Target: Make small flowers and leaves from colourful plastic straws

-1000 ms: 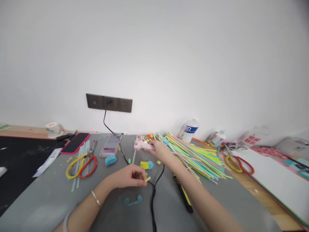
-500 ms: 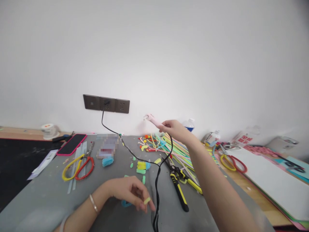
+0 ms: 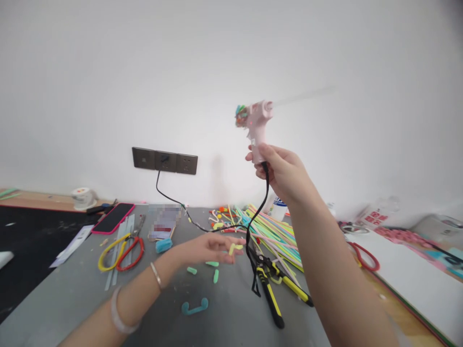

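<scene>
My right hand [image 3: 284, 173] is raised in front of the wall, closed round the handle of a pink glue gun [image 3: 256, 123] whose black cord [image 3: 260, 212] hangs down to the table and runs back to the wall socket [image 3: 165, 160]. My left hand [image 3: 211, 248] hovers low over the grey mat [image 3: 72, 289], fingers stretched forward, with a small yellow piece [image 3: 233, 248] pinched at the fingertips. Green pieces [image 3: 213, 270] and a teal curved piece [image 3: 194, 307] lie just below it.
A heap of coloured straws [image 3: 275, 231] lies at centre right, with yellow-black pliers [image 3: 271, 289] in front. Yellow and red scissors [image 3: 121, 250] and a pink-cased phone [image 3: 113, 218] lie at left. More scissors [image 3: 363, 255] and a white board [image 3: 408, 279] are at right. A bottle [image 3: 278, 208] stands by the wall.
My right hand has lifted the glue gun from the table high up before the wall, its cord trailing. My left hand has moved forward with the yellow piece.
</scene>
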Demonstrator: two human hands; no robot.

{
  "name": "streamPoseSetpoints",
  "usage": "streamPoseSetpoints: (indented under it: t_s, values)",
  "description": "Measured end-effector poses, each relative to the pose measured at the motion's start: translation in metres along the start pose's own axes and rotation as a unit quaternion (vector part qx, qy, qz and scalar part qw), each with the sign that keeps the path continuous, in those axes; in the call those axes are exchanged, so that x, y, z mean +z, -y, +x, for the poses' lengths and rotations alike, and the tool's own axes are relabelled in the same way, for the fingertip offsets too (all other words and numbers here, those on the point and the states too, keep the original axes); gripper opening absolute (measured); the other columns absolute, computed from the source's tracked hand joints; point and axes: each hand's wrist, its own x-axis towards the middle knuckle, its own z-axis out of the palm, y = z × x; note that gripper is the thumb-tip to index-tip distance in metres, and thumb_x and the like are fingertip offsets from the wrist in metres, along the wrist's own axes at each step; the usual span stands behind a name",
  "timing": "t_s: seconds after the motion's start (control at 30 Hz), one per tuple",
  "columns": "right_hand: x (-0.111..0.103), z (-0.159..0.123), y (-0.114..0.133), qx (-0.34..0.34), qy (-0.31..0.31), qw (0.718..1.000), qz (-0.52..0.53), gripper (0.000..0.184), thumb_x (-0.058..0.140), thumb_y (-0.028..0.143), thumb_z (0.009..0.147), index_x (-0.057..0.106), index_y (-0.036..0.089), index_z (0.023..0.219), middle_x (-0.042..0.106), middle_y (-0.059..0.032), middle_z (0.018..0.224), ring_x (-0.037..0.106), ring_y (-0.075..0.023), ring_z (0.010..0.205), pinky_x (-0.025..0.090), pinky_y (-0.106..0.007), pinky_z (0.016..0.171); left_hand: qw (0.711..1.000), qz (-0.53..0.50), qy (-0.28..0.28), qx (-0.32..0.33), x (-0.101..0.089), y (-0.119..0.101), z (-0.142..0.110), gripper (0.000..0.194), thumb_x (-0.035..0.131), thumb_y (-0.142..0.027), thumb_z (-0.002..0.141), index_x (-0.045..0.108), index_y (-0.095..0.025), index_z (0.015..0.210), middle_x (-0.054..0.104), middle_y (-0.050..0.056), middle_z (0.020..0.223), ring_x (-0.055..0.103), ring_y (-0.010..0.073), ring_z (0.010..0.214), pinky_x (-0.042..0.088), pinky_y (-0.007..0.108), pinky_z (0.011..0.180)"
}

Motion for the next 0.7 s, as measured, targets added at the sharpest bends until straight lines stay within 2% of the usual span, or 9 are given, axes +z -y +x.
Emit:
streamPoseSetpoints:
  t_s: [0.07,0.13,0.2,0.27,0.37,0.47,0.53,0.6,0.7]
  values:
    - [-0.004,0.002,-0.001,-0.011,-0.016,1.0,-0.002,0.039,0.069,0.053,0.08,0.067,0.014,0.075,0.061,-0.0035,0.074,0.04,-0.0059,0.049,0.033,-0.02,0.042,0.995,0.09,0.015,-0.025,-0.004,-0.015,0.004,0.029,0.078,-0.041,0.074,0.065,-0.016,0.073,0.069,0.007,0.104,0.063,0.0195,0.101,0.048,0.028,0.086]
    - [-0.007,0.004,-0.004,-0.01,-0.016,1.0,-0.009,0.041,0.067,0.055,0.08,0.066,0.014,0.076,0.06,-0.0031,0.074,0.04,-0.0059,0.049,0.033,-0.02,0.041,0.985,0.102,0.099,-0.099,-0.001,-0.023,0.009,0.032,0.078,-0.046,0.072,0.066,-0.017,0.076,0.066,0.0,0.074,0.063,0.0134,0.071,0.05,0.025,0.073]
    - [-0.008,0.005,-0.009,-0.007,-0.008,1.0,-0.025,0.043,0.065,0.058,0.081,0.065,0.015,0.076,0.06,-0.003,0.073,0.04,-0.0064,0.049,0.033,-0.021,0.042,0.964,0.038,0.223,-0.139,0.008,-0.023,0.016,0.038,0.078,-0.051,0.069,0.066,-0.016,0.077,0.066,0.0,0.075,0.065,0.0149,0.071,0.052,0.027,0.075]
    - [-0.007,0.005,-0.013,-0.008,-0.005,0.999,-0.045,0.045,0.061,0.06,0.083,0.064,0.015,0.077,0.058,-0.0029,0.073,0.039,-0.0071,0.049,0.034,-0.022,0.043,0.958,0.002,0.257,-0.123,0.018,-0.019,0.024,0.041,0.075,-0.055,0.07,0.065,-0.017,0.08,0.07,0.005,0.096,0.067,0.0224,0.094,0.05,0.033,0.086]
    - [-0.005,0.002,-0.017,-0.015,-0.015,0.997,-0.069,0.047,0.055,0.063,0.084,0.063,0.016,0.08,0.058,-0.0032,0.074,0.04,-0.0083,0.05,0.036,-0.023,0.045,0.985,0.127,0.111,-0.045,0.018,-0.012,0.039,0.037,0.073,-0.053,0.073,0.065,-0.017,0.076,0.069,0.009,0.108,0.051,0.0276,0.127,0.044,0.034,0.098]
    - [-0.008,-0.005,-0.021,-0.017,-0.022,0.996,-0.081,0.047,0.053,0.064,0.085,0.062,0.017,0.084,0.06,-0.0042,0.077,0.043,-0.0095,0.052,0.039,-0.024,0.049,0.948,0.315,-0.038,0.016,-0.004,-0.009,0.05,0.023,0.066,-0.04,0.085,0.067,-0.018,0.078,0.066,0.011,0.119,0.035,0.0263,0.14,0.04,0.037,0.103]
    - [-0.012,-0.013,-0.025,-0.018,-0.01,0.997,-0.079,0.045,0.053,0.062,0.087,0.061,0.018,0.089,0.063,-0.0053,0.083,0.048,-0.0106,0.056,0.043,-0.024,0.052,0.935,0.347,-0.075,0.024,-0.024,-0.009,0.054,0.019,0.064,-0.035,0.087,0.068,-0.017,0.09,0.052,0.013,0.139,0.027,0.0267,0.143,0.042,0.037,0.101]
    - [-0.017,-0.023,-0.032,-0.02,0.019,0.997,-0.074,0.041,0.052,0.058,0.088,0.058,0.019,0.097,0.066,-0.0068,0.092,0.054,-0.0122,0.063,0.046,-0.025,0.058,0.917,0.386,-0.093,0.032,-0.042,-0.009,0.055,0.018,0.062,-0.032,0.088,0.069,-0.016,0.092,0.044,0.012,0.146,0.035,0.0258,0.138,0.04,0.036,0.102]
    - [-0.026,-0.043,-0.049,-0.021,0.066,0.993,-0.094,0.039,0.052,0.054,0.09,0.054,0.019,0.105,0.068,-0.0097,0.103,0.06,-0.0151,0.074,0.051,-0.028,0.067,0.884,0.454,-0.105,0.028,-0.063,-0.006,0.052,0.018,0.06,-0.031,0.089,0.071,-0.016,0.086,0.051,0.01,0.14,0.034,0.0275,0.137,0.03,0.039,0.109]
